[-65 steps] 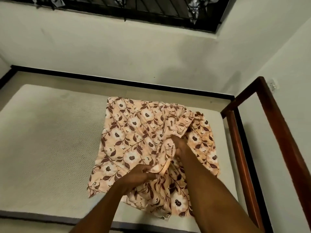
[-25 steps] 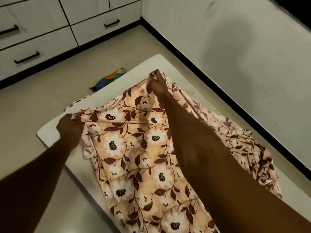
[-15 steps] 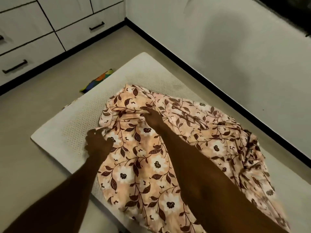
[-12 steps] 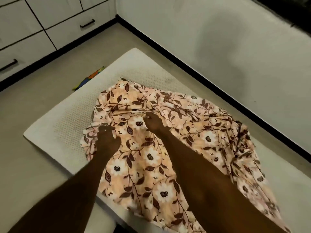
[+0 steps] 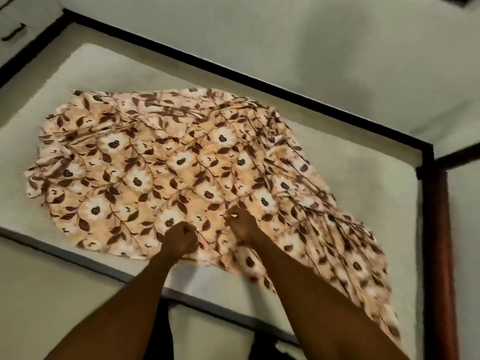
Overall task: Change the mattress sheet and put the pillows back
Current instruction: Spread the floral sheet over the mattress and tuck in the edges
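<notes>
Both hands (image 5: pixel 207 233) blur, grips on sheet (image 5: pixel 166 162) unclear.

One head-worn camera here, looking forward and steeply down from close above the mattress (image 5: pixel 363 178), both forearms reaching in from the bottom edge, the wall (image 5: pixel 311 48) across the top.

Along the far side I see a pale wall (image 5: pixel 285 35) with a black skirting strip (image 5: pixel 233 74) at its foot. At the top left corner sits a white drawer front (image 5: pixel 15 19) with a dark handle (image 5: pixel 14 33). A reddish-brown wooden post (image 5: pixel 441 242) stands at the right edge.
</notes>
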`<state>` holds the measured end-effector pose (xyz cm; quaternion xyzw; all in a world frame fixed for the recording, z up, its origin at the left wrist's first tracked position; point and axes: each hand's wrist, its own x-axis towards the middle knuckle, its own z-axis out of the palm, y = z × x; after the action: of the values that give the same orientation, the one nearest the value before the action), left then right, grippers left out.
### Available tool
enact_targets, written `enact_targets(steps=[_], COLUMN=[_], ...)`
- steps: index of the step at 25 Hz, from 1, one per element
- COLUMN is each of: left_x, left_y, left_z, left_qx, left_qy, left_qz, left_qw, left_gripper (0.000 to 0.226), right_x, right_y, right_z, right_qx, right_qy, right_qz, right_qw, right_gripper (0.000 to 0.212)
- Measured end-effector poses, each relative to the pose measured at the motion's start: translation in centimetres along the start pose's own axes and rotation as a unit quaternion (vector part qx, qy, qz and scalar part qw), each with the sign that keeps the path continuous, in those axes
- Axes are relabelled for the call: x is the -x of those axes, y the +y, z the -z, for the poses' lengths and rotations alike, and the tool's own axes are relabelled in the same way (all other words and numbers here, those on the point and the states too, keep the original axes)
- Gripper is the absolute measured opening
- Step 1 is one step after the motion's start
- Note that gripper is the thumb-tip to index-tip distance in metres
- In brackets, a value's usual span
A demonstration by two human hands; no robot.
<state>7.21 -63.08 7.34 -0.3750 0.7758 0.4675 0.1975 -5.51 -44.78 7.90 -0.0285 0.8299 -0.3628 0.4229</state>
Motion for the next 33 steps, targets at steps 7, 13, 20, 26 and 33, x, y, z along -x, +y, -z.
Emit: enact_targets(steps=[7, 13, 20, 26, 33], left_x=[13.4, 12.8, 9.8, 9.8, 12.2], left_y=[4.7, 7.9, 3.9, 2.7, 0.0], left_z=[-25.0, -35.7, -41.2, -46.8, -48.3], left_qx=[-0.036, -0.116, 0.022, 0.167, 0.477], left_qy=[-0.151, -0.179, -0.157, -0.11, -0.065], left_qz=[0.082, 0.011, 0.281, 0.314, 0.305], left_qw=[0.984, 0.977, 0.947, 0.928, 0.822], left_gripper=[0.015, 0.012, 0.017, 0.012, 0.019], right_x=[15.9, 18.2, 19.2, 20.3, 24.2], right_y=[28.1, 38.9, 48.4, 52.2, 57.6], right_z=[12.3, 15.2, 12.0, 9.4, 9.4], right_qx=[-0.061, -0.129, -0.164, -0.212, -0.393], right_qy=[0.124, 0.178, 0.205, 0.263, 0.466], right_qz=[-0.153, -0.19, -0.253, -0.265, -0.446], right_qw=[0.979, 0.957, 0.931, 0.903, 0.655], right_gripper=[0.029, 0.025, 0.028, 0.027, 0.049])
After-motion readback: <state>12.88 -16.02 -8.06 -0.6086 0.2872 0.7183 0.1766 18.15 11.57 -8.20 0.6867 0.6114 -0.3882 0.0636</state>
